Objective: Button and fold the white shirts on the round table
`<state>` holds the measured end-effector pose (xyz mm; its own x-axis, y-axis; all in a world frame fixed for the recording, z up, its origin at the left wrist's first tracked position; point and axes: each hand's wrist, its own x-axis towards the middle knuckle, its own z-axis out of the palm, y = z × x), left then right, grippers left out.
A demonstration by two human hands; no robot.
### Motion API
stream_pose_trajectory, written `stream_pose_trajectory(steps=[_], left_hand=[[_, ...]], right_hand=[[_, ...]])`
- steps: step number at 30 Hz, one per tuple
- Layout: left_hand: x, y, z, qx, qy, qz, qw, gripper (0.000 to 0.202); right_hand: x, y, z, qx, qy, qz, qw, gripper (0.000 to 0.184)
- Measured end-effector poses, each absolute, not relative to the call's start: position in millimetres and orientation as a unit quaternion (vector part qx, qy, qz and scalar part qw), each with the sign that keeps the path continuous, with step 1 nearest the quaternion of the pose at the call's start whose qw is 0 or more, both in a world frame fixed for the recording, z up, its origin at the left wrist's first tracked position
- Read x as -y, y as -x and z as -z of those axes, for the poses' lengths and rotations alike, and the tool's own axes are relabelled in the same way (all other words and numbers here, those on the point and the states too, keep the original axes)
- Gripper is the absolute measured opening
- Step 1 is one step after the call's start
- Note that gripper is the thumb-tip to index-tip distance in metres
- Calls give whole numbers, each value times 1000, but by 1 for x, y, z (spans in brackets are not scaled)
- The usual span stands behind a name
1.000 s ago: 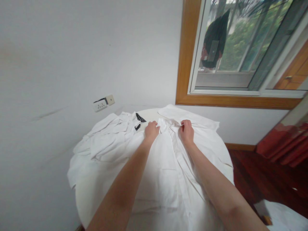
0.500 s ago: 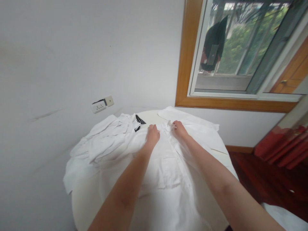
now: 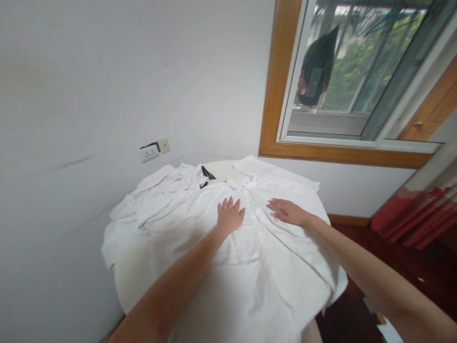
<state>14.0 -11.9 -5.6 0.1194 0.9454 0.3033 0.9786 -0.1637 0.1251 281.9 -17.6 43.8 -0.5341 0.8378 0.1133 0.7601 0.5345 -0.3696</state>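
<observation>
A white shirt (image 3: 243, 243) lies spread over a round, off-white table (image 3: 132, 271), its collar end toward the wall and its lower part toward me. My left hand (image 3: 230, 216) rests flat on the upper front of the shirt, fingers spread. To the right of the front opening, my right hand (image 3: 287, 211) is open with fingers stretched out over the cloth, and nothing is held. One sleeve drapes along the table's right side.
More crumpled white cloth (image 3: 157, 190) lies at the table's left, beside a small black-striped piece (image 3: 208, 173). Behind are a wall socket (image 3: 149, 153) and a wood-framed window (image 3: 267, 145). A red curtain (image 3: 403, 219) hangs at the right above the dark red floor.
Both hands have let go of the shirt near its collar and moved back toward me. The right hand has also gone rightward. Fingers of both hands are now stretched out.
</observation>
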Motion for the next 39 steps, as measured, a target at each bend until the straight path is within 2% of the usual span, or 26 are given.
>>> stream_pose_trajectory(steps=[2, 7, 11, 13, 16, 19, 24, 29, 32, 36, 39], left_hand=[[9, -10, 6, 633, 756, 156, 48, 54], [2, 6, 7, 592, 791, 150, 24, 51], [0, 12, -1, 581, 804, 121, 13, 51], [1, 7, -9, 586, 802, 110, 9, 48], [5, -8, -23, 584, 803, 118, 17, 36], [8, -24, -30, 598, 785, 161, 11, 31], [7, -30, -15, 618, 750, 231, -41, 30], [5, -23, -2, 599, 750, 277, -46, 27], [4, -24, 0, 596, 750, 284, -46, 25], [2, -26, 2, 589, 752, 293, -49, 24], [1, -25, 4, 583, 755, 296, -51, 23]], right_hand=[[32, -282, -29, 865, 470, -119, 126, 46], [59, -263, -1, 840, 525, -70, 118, 48], [64, -250, -8, 830, 543, -62, 112, 49], [59, -244, -22, 826, 549, -66, 112, 41], [45, -228, -44, 815, 554, -49, 160, 27], [30, -202, -53, 810, 540, -53, 223, 24], [14, -168, -33, 789, 549, -114, 249, 21], [8, -170, -14, 744, 580, -124, 307, 19], [7, -174, -13, 737, 584, -146, 307, 14], [10, -171, -14, 737, 598, -129, 288, 25], [12, -170, -15, 737, 612, -100, 267, 20]])
